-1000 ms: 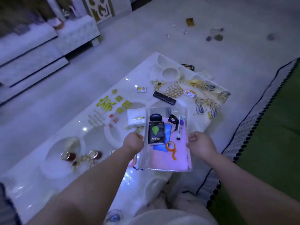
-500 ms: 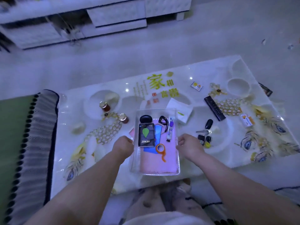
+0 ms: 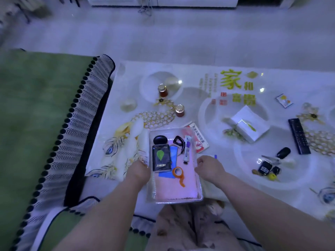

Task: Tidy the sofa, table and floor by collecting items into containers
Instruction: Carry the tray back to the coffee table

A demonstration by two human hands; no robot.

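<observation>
1. Left hand [image 3: 139, 171] and right hand [image 3: 208, 167]: fingers [image 3: 200, 161] curled round the side walls of the clear tray [image 3: 174, 201], at the counter's [image 3: 226, 180] near edge
2. Collected: dark pack [image 3: 161, 158], orange loop [image 3: 178, 173], tube [image 3: 187, 149]. Outstanding, 3 o'clock: keys [image 3: 270, 165], remote [image 3: 299, 135]; 12 o'clock: jar [image 3: 179, 110]
3. Since earlier frame: tray shifted left, keys now well apart

Home living room: green sofa [image 3: 36, 109], printed coffee table [image 3: 272, 200], remote [image 3: 299, 135], keys [image 3: 270, 166].

Your open path runs right of the tray [image 3: 200, 187] across bare table [image 3: 235, 160]; keys [image 3: 268, 166], remote [image 3: 298, 135], tissue box [image 3: 249, 124] and jars [image 3: 180, 110] stand beyond
</observation>
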